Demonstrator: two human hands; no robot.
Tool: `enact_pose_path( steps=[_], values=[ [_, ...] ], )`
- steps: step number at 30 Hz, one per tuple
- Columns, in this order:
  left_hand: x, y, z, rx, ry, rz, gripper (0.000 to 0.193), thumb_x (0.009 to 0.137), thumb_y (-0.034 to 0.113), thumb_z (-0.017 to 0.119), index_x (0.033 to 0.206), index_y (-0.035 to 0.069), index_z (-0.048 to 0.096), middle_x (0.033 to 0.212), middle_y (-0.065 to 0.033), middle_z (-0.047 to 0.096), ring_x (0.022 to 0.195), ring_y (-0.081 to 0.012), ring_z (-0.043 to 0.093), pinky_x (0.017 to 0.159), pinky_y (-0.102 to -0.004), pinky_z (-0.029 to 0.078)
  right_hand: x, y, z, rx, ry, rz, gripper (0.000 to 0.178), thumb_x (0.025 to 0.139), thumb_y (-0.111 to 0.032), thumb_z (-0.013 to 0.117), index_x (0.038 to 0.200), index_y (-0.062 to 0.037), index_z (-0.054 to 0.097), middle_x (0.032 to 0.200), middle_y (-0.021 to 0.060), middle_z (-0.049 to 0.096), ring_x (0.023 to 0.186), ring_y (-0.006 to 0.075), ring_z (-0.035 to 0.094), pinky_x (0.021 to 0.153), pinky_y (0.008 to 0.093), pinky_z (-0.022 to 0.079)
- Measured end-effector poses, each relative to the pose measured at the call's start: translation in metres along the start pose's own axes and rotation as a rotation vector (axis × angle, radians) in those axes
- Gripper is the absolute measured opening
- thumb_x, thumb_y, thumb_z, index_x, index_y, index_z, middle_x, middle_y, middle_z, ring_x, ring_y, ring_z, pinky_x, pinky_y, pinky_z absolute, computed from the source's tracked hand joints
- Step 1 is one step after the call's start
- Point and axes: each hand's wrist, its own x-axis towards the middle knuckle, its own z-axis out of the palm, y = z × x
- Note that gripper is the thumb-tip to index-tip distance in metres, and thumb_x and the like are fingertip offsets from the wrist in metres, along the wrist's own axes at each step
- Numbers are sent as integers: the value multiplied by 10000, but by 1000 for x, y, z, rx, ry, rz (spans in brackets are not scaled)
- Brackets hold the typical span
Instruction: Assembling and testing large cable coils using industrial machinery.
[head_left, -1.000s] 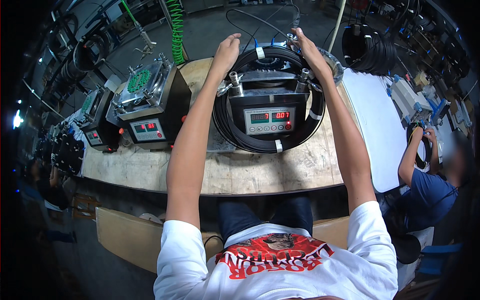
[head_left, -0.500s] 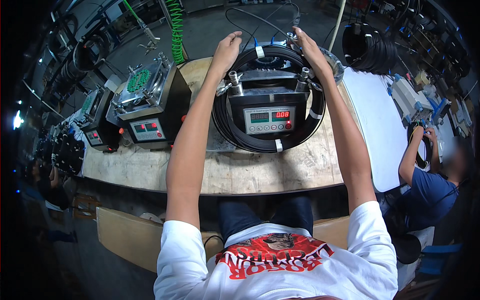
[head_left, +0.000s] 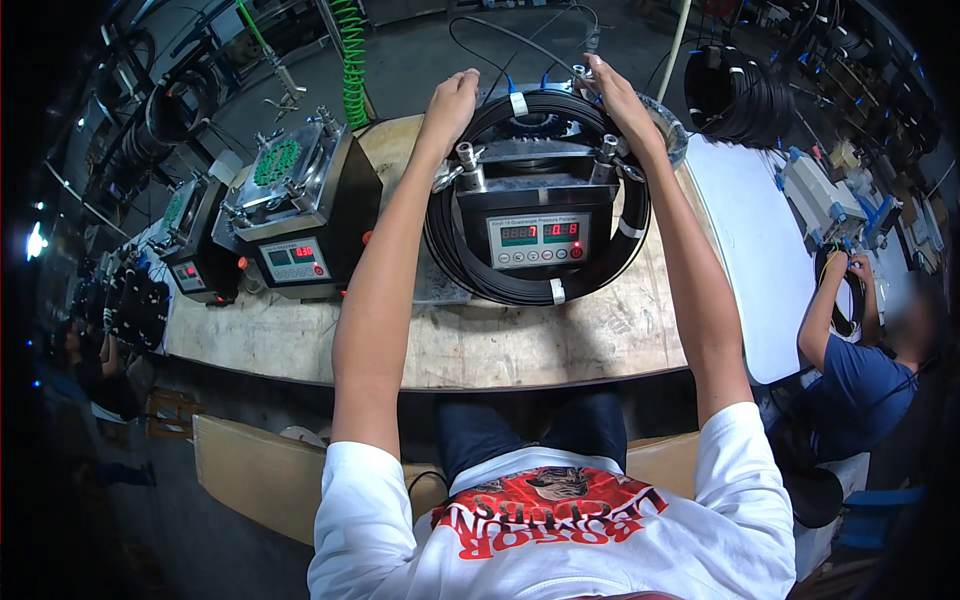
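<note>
Beneath all, the worktop point(head_left: 480, 350); upon it, a bench polishing machine point(head_left: 540, 240), encircled by a black cable coil point(head_left: 445, 245). The coil, near-round and without marked long axis, lies between the forearms, mostly bodyward of both hands. The right hand point(head_left: 620, 100), nearer, overlaps its far right rim, fingers extended; the left hand point(head_left: 455, 105), loosely curled, stands just outside its far left. Neither grip can be told.
</note>
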Motion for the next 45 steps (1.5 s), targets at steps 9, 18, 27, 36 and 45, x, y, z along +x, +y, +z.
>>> enact_pose_path(
  steps=[9, 18, 27, 36, 45],
  values=[
    [0, 0, 1, -41, -5, 93, 481, 1002, 365, 511, 1232, -37, 640, 938, -132, 688, 932, -195, 629, 882, -297, 456, 1, 3, 1, -4, 40, -54, 703, 1030, -569, 404, 1400, 20, 508, 1263, 183, 636, 1160, 249, 594, 1034, 330, 413],
    [2, -1, 3, -12, 8, -7, 588, 1020, 468, 435, 1135, -55, 680, 983, -165, 702, 977, -262, 651, 913, -345, 459, 8, 10, -1, -24, 30, -20, 690, 1033, -571, 392, 1361, 18, 540, 1159, 160, 662, 1077, 237, 595, 995, 318, 425],
    [-2, 3, 3, 51, 6, 21, 601, 1017, 490, 432, 1129, -43, 684, 941, -159, 694, 968, -297, 650, 908, -359, 461, 4, 9, 0, 39, 6, -49, 714, 1037, -558, 391, 1437, 28, 468, 1413, 197, 552, 1268, 267, 550, 1090, 338, 383],
    [1, 7, -1, 80, -16, -32, 658, 1027, 543, 377, 1222, -16, 663, 1082, -166, 704, 1090, -247, 624, 998, -334, 417, 6, 5, 0, -25, 1, -29, 717, 1037, -566, 372, 1425, 27, 484, 1404, 204, 559, 1297, 295, 535, 1095, 340, 376],
    [-1, 11, -1, 99, -29, -62, 792, 999, 658, 322, 1221, -23, 661, 1083, -188, 697, 1112, -287, 617, 1022, -354, 405, 6, 8, -2, -18, -19, -36, 736, 1033, -619, 311, 1461, -42, 470, 1239, 202, 643, 1274, 278, 540, 1084, 376, 361]
  ],
)
